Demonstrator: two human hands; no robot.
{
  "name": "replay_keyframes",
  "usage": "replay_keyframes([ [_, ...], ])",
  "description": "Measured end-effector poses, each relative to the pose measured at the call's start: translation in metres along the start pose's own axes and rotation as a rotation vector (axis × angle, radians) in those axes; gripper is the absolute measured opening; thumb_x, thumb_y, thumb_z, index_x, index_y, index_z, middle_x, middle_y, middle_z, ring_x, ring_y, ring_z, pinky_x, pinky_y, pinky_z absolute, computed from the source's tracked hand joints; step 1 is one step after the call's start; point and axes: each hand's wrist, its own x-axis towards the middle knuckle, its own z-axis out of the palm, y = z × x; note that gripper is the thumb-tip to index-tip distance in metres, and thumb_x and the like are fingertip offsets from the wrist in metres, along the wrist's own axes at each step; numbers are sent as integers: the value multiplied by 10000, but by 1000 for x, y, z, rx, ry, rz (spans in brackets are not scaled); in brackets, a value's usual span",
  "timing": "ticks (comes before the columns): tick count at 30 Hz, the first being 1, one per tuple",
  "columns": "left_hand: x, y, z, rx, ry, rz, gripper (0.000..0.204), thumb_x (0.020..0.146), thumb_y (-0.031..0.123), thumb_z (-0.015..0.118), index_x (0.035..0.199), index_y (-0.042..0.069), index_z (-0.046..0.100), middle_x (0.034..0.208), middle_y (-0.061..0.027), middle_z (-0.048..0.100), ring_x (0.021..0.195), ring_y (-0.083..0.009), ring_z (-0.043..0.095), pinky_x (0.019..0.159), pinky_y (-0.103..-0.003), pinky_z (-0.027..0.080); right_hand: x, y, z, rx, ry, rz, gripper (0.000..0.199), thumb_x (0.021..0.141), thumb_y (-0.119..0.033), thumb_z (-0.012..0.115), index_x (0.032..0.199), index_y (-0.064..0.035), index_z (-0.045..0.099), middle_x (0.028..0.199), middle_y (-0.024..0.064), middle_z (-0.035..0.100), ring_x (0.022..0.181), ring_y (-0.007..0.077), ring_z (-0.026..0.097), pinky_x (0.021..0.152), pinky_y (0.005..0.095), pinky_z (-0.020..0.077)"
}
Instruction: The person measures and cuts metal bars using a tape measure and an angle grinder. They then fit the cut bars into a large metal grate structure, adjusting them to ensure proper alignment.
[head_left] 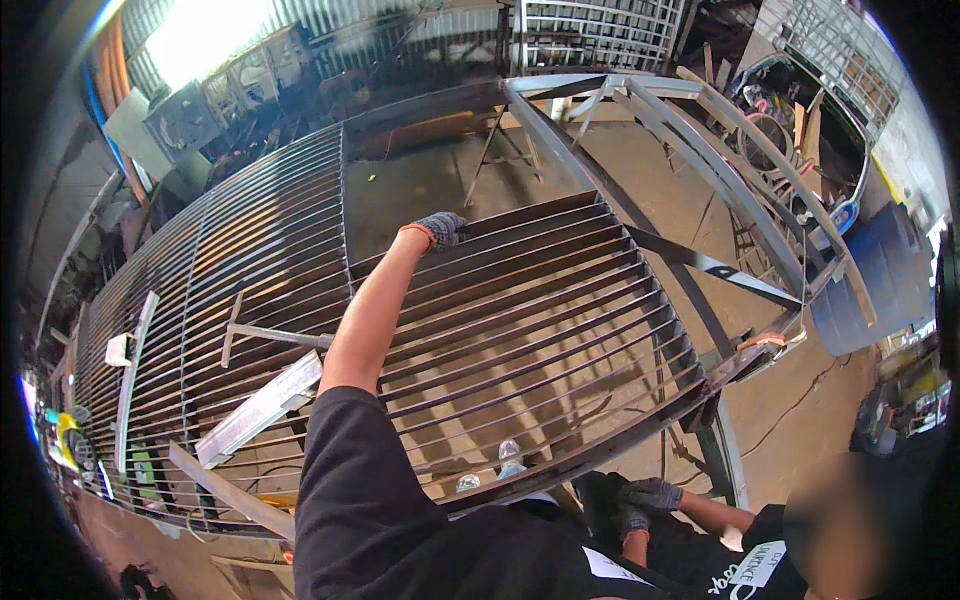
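My left hand (pixel 440 231), in a grey knit glove with an orange cuff, reaches across a large metal grate (pixel 500 275) of parallel dark bars. Its fingers are closed round the far edge bar of the grate's right section. Below my forearm lies a silvery rectangular metal piece (pixel 262 408). Beside it rests a T-shaped metal piece (pixel 275 335), its stem partly behind my arm. My right hand does not show. Two gloved hands (pixel 650 497) at the lower right, close together, appear to be a co-worker's.
A co-worker in a dark shirt (pixel 740 540) is close on my right. Angled steel beams (pixel 690 150) rise at the far right, near a blue barrel (pixel 875 280). A long metal strip (pixel 137 380) and a flat bar (pixel 230 492) lie on the grate's left part.
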Motion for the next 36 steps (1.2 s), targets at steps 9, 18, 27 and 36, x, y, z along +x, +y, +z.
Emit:
replay_keyframes([
  [9,-4,-20,1,11,-19,43,362,814,266,547,1119,79,600,1043,-180,627,992,-372,576,864,-417,465,-2,-81,-30,72,-21,104,361,883,-302,516,1130,-52,601,1132,193,585,1070,344,546,942,393,422],
  [18,-4,-14,-11,141,20,60,367,800,228,553,1113,40,592,1063,-205,612,1006,-370,568,862,-413,459,-25,-157,-90,-399,-203,-170,382,889,-297,539,1166,-35,558,1062,177,607,970,333,573,830,365,457],
  [27,-11,-15,-14,91,3,3,386,809,256,530,1141,67,583,1090,-188,606,1036,-366,557,889,-417,449,-41,-190,-197,52,942,-875,388,898,-374,540,743,-18,529,675,92,545,617,213,508,607,325,423],
  [36,-5,-5,-14,34,-42,21,363,789,269,570,1088,68,614,1057,-165,631,983,-363,586,837,-420,471,0,-172,-229,-590,982,-697,295,922,-289,475,935,-7,562,889,105,561,815,232,537,727,346,425],
])
